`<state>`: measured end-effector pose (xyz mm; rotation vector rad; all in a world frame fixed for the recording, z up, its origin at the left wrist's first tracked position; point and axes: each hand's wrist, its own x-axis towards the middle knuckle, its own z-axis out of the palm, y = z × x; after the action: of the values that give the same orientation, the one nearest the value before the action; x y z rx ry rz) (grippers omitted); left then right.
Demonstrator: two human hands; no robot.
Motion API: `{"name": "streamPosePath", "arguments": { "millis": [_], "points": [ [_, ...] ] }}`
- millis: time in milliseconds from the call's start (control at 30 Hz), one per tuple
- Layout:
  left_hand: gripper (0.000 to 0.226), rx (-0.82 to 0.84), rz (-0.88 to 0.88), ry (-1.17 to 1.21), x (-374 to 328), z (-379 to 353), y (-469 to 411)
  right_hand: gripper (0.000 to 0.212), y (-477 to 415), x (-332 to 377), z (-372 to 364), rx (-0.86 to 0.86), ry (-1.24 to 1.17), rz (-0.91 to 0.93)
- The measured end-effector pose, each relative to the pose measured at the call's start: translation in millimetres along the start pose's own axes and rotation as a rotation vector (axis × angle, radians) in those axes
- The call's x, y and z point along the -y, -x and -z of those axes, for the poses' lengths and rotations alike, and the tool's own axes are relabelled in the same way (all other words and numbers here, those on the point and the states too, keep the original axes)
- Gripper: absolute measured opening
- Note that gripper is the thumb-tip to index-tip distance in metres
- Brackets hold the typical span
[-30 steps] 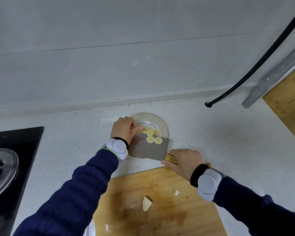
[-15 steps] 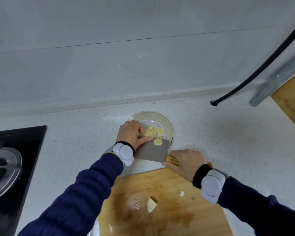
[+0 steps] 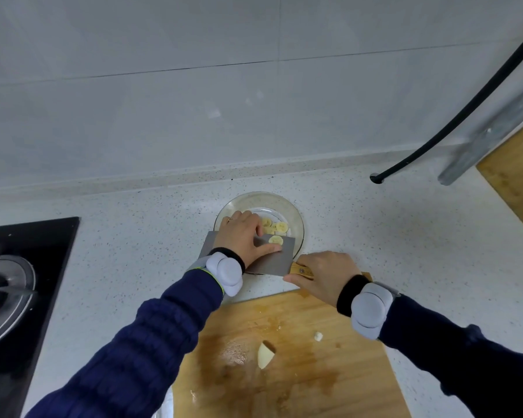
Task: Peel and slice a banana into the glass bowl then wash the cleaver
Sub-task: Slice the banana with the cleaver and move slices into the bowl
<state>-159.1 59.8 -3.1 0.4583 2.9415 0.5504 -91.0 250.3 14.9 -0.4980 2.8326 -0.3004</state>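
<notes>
My right hand is wrapped tight around the wooden handle of the cleaver, fingers curled under it and thumb on the near side. The cleaver is held with its broad blade face up and tipped over the near rim of the glass bowl; its long axis runs left to right, handle toward my right, the far long edge of the blade reaching in over the bowl. Which long edge is the sharp one I can't tell from here.

My left hand lies flat on the blade, fingers loosely spread and holding nothing, the thumb stretched out along the steel toward a single banana slice that sits near the blade's far edge. More banana slices lie in the bottom of the bowl, just beyond my fingertips.

The bowl stands on the speckled counter, just beyond the far edge of the wooden cutting board. On the board, near its middle, lies a banana end piece, its tip pointing toward me, beside a wet smear. A small crumb of banana rests to its right. A black stovetop lies at my far left.
</notes>
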Motion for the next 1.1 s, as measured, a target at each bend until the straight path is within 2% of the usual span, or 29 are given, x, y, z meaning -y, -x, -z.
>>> {"name": "streamPosePath", "arguments": {
  "millis": [233,433,667,867,1000,1100],
  "points": [
    [0.036,-0.009,0.145,-0.003,3.6,0.2,-17.2,0.053,7.9,0.1,-3.6,-0.001,0.024,0.010],
    [0.030,-0.140,0.271,0.179,30.1,13.3,-2.9,0.051,20.6,-12.6,-6.2,0.010,-0.004,-0.059],
    [0.033,-0.051,0.229,0.126,33.5,13.0,8.9,0.045,31.5,-18.2,-3.0,0.002,0.002,-0.106],
    [0.019,-0.282,0.212,0.251,23.7,14.5,17.6,0.045,42.7,-12.8,2.0,0.024,-0.086,-0.189],
    [0.011,-0.464,0.109,0.253,17.5,17.0,36.9,0.047,51.1,-6.7,3.1,0.026,-0.321,-0.299],
    [0.015,-0.572,0.049,0.204,9.0,17.4,57.0,0.046,56.7,0.2,8.2,0.043,-0.497,-0.350]
  ]
}}
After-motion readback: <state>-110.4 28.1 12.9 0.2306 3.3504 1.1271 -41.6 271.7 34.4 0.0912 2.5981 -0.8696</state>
